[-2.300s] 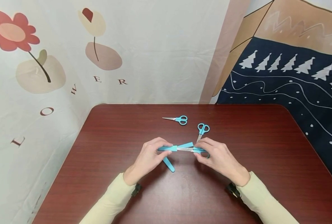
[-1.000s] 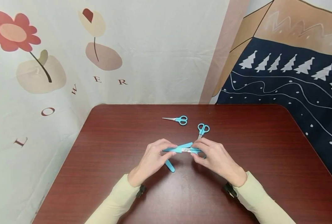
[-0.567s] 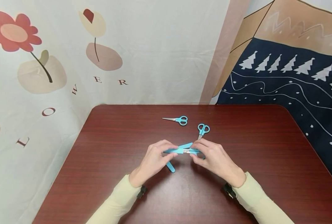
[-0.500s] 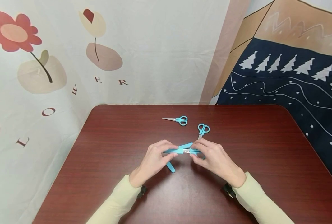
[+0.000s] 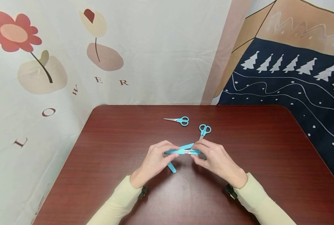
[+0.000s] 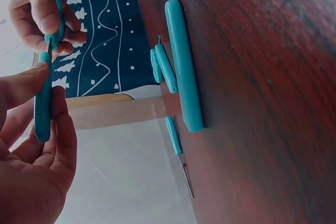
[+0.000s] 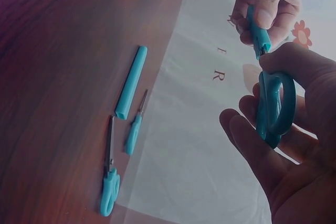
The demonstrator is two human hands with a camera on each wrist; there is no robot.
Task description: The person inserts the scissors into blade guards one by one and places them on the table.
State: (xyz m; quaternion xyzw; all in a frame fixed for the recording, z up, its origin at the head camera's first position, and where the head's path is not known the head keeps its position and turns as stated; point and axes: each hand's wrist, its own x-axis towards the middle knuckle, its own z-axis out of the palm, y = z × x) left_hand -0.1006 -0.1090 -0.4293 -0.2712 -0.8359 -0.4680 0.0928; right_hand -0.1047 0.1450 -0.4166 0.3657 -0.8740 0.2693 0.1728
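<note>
Between thumb and fingers, my left hand (image 5: pixel 155 161) grips a light-blue scissor sheath (image 6: pixel 43 103), closed end toward the palm. My right hand (image 5: pixel 220 161) pinches a pair of scissors (image 7: pixel 275 106) by its blue handles. Most of the blades sit inside the sheath's mouth; a short strip of metal shows between sheath and handles. Both are held above the table, as the wrist views show. Beneath the hands lie two more sheaths: one angled toward the front (image 5: pixel 171 167), partly covered by the left hand, and another sheath (image 5: pixel 187 146) just behind the held pair.
Two other blue-handled scissors lie on the dark red table (image 5: pixel 122 131). The farther scissors (image 5: pixel 182 121) point left; the nearer scissors (image 5: pixel 204 129) point toward the right hand, which hides their tips. Printed cloths (image 5: pixel 161 62) hang behind the table's back edge.
Since the earliest frame, my hands have come closer together and the blades have slid deeper into the sheath. Over the last half second the hands have stayed almost still.
</note>
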